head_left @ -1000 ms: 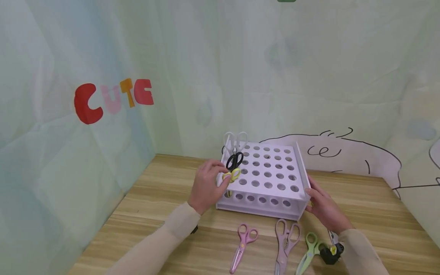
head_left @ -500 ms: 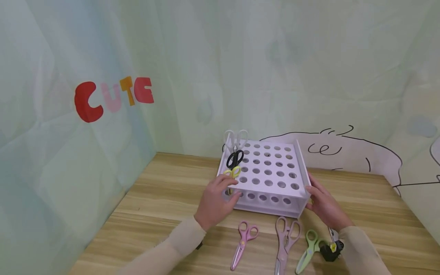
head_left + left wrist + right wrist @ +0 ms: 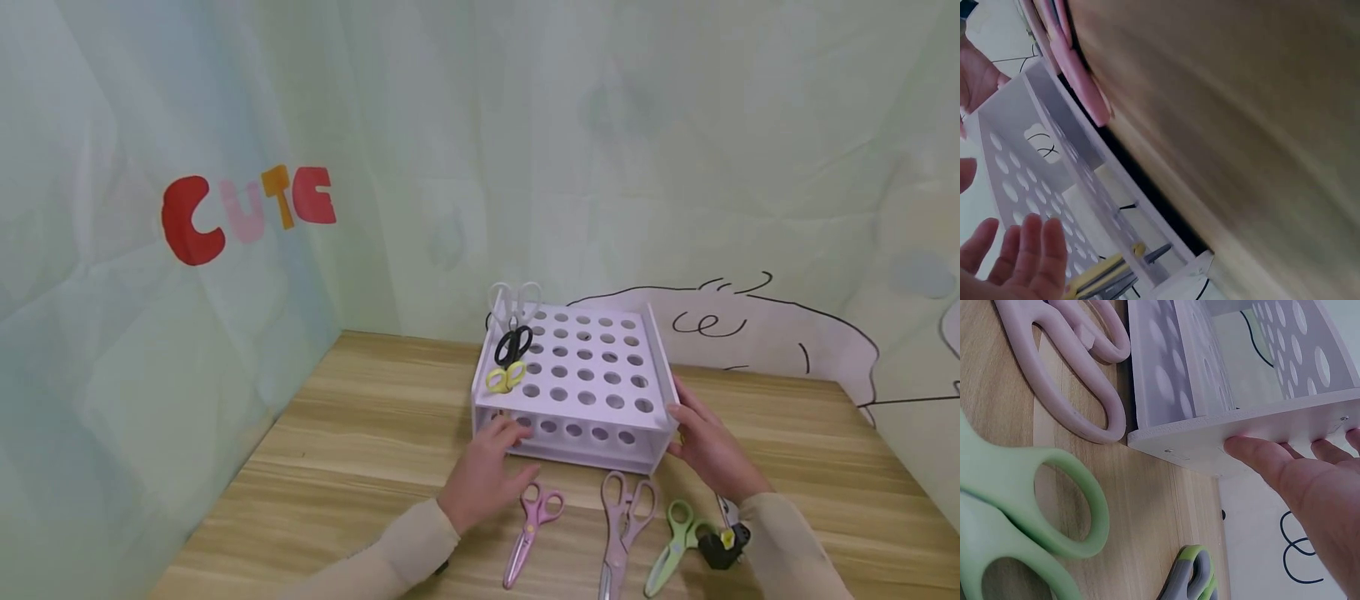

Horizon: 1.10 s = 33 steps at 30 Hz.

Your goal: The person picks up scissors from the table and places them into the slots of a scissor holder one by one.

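A white rack point(image 3: 570, 408) with rows of round holes stands on the wooden table. White scissors point(image 3: 513, 304), black scissors point(image 3: 513, 344) and yellow scissors point(image 3: 506, 377) stand handles up along its left side. My left hand point(image 3: 483, 479) is in front of the rack, fingers spread and holding nothing. Its thumb is right by the handle of the pink scissors point(image 3: 529, 533). My right hand point(image 3: 708, 442) presses its fingertips point(image 3: 1235, 447) against the rack's right side panel. In the left wrist view, the yellow scissors' blades point(image 3: 1160, 252) pass down through the lower shelf.
Mauve scissors point(image 3: 618, 533) and green scissors point(image 3: 675, 546) lie in front of the rack. Grey-and-green scissors point(image 3: 1191, 575) lie to the right of it. A small black device point(image 3: 723, 546) shows beside the right sleeve. A printed cloth point(image 3: 420, 167) hangs behind the table.
My left hand has let go of the yellow scissors, which stay in the rack's front left hole. It has moved down and toward the pink scissors. The right hand stays at the rack's side.
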### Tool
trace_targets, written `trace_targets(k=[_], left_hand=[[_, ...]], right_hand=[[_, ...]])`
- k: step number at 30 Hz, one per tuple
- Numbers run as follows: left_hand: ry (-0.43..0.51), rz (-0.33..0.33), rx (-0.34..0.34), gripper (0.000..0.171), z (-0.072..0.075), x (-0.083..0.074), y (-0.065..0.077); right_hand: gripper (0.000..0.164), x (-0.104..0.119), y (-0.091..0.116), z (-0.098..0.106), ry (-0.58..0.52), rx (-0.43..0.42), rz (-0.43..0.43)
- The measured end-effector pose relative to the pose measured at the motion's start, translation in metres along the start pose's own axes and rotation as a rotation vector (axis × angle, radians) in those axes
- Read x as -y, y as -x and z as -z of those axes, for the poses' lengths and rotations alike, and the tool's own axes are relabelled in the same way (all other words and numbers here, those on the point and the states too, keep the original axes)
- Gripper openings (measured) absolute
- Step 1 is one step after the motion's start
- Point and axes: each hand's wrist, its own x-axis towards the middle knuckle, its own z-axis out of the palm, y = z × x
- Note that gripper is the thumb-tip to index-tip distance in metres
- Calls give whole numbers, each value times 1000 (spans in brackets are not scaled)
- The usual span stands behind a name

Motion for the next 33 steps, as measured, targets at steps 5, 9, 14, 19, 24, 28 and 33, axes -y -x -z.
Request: trace_targets(k=[5,9,14,19,24,28,33], left_hand=[[-32,84,138,48,-4,-4,5],[-104,144,251,55,-8,-7,7],[-160,197,349,67,-12,-9,7],[-203,254,408,74,-17,-10,6],[-222,276,420,59,-22,-7,5],[-196,318,447,45,-22,-9,5],[-169,374,471,42,-22,-13,3]], right_hand=[[67,0,0,1,2,-3,-3],[66,-1,0,0,-8,11,10],[65,-1,0,0,-8,18,12],[66,-1,0,1,-3,3,4],[66,1,0,0,2,-4,-6],[65,1,0,0,-6,-5,-9],[64,0,0,1,-19,4,4]])
